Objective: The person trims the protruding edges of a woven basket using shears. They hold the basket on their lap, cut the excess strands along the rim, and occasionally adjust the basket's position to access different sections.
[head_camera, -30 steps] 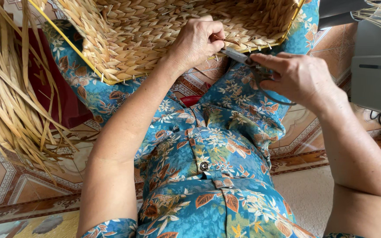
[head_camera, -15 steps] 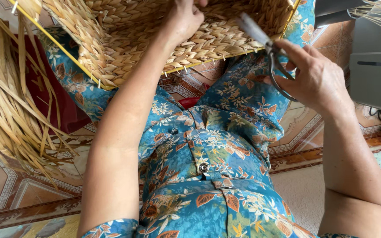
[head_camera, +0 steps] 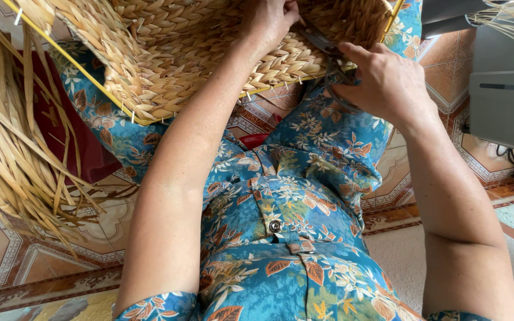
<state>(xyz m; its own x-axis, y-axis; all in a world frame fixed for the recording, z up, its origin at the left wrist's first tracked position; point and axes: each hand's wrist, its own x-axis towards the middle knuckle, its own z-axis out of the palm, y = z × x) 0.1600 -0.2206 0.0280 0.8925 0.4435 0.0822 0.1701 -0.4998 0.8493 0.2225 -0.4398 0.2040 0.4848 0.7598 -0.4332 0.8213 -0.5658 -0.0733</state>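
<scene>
Fingers of left hand [head_camera: 269, 21] pinched on the weave of the tan woven straw basket [head_camera: 168, 53], steadying it on the lap. Right hand [head_camera: 385, 80] curled shut through the handles of grey metal scissors [head_camera: 322, 47], blades angled at the pinched spot. Bundle of loose dry straw [head_camera: 13, 137] alongside, within reach.

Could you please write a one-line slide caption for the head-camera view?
Left hand steadies a woven straw basket while the right hand works scissors at its weave.
</scene>
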